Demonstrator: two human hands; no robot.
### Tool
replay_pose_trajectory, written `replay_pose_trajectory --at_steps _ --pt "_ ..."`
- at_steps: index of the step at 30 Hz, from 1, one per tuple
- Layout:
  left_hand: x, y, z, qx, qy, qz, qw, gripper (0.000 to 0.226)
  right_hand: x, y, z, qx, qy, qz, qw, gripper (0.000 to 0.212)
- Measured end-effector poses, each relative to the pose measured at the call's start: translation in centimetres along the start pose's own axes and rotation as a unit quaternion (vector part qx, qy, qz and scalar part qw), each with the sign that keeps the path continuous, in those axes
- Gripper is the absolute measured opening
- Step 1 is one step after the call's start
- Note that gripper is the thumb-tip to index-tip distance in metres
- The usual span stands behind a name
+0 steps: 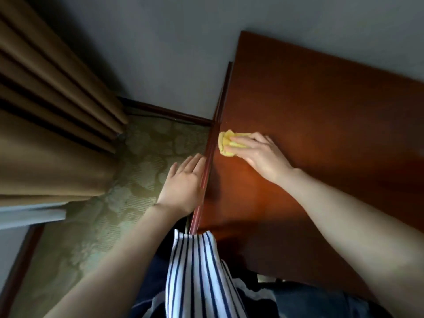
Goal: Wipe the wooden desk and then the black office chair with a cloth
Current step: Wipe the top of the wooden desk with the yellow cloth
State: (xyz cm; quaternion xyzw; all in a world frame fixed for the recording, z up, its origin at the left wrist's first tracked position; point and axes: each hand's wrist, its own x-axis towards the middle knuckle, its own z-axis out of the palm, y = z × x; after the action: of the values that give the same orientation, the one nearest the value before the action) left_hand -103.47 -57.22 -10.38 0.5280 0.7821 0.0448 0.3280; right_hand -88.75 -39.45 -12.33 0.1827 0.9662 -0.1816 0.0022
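Note:
The reddish-brown wooden desk [321, 115] fills the right half of the view, its left edge running down the middle. My right hand [261, 154] presses a crumpled yellow cloth [226, 141] flat on the desktop, close to that left edge. My left hand [183, 184] is spread open with fingers apart, its palm resting against the outer side of the desk's edge rail [207, 166]. The black office chair is not in view.
Brown pleated curtains [50, 106] hang at the left. Patterned green carpet [110, 203] lies beside the desk, with a dark baseboard [167, 112] along the grey wall [160, 53]. My striped shirt [197, 278] hangs at the bottom centre.

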Motion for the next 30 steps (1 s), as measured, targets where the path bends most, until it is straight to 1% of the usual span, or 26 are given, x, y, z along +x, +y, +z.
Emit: replay_pose_trajectory --at_steps 4,6,9,11,13,15,19,22,24,26,27,30 --pt "-1.1 1.3 2.6 -0.017 -0.017 -0.047 0.999 0.078 2.2 3.0 -0.4 -0.040 0.021 0.053 0.998 0.038" --pt "-1.4 1.7 3.5 -0.019 -0.006 -0.062 0.998 0.078 2.6 4.0 -0.4 -0.055 0.033 0.088 0.994 0.040" --pt "-1.7 2.8 4.1 -0.016 0.010 -0.083 0.996 0.081 1.7 3.8 0.1 -0.053 0.069 0.145 0.986 0.042" --pt "-1.4 3.3 4.0 -0.018 0.017 -0.092 0.995 0.086 0.0 2.7 0.9 -0.033 0.089 0.167 0.981 0.042" --pt "-0.8 4.0 3.7 -0.013 0.021 -0.100 0.995 0.093 -2.6 1.9 1.3 -0.015 0.101 0.142 0.984 0.041" --pt "0.1 4.7 3.3 0.002 0.013 -0.102 0.995 0.103 -5.3 1.6 1.4 -0.006 0.104 0.093 0.990 0.039" --pt "2.5 5.4 2.0 0.013 -0.023 -0.125 0.992 0.124 -10.7 1.4 2.0 -0.016 0.105 -0.001 0.994 0.044" --pt "5.0 6.4 1.2 -0.032 -0.049 -0.155 0.986 0.135 -14.4 2.9 2.5 0.001 0.070 -0.061 0.996 0.052" --pt "6.5 7.3 1.2 -0.090 -0.051 -0.189 0.977 0.141 -15.7 4.3 2.2 0.004 0.055 -0.100 0.993 0.053" --pt "8.1 8.0 1.6 -0.124 -0.040 -0.231 0.964 0.149 -15.5 5.9 1.7 0.002 0.053 -0.109 0.993 0.048" --pt "8.6 8.3 1.9 -0.118 -0.035 -0.249 0.961 0.152 -15.0 6.6 1.4 0.003 0.059 -0.099 0.993 0.045" --pt "9.3 8.4 2.6 -0.075 -0.035 -0.273 0.958 0.159 -11.9 8.7 0.3 0.007 0.098 -0.025 0.995 0.043"
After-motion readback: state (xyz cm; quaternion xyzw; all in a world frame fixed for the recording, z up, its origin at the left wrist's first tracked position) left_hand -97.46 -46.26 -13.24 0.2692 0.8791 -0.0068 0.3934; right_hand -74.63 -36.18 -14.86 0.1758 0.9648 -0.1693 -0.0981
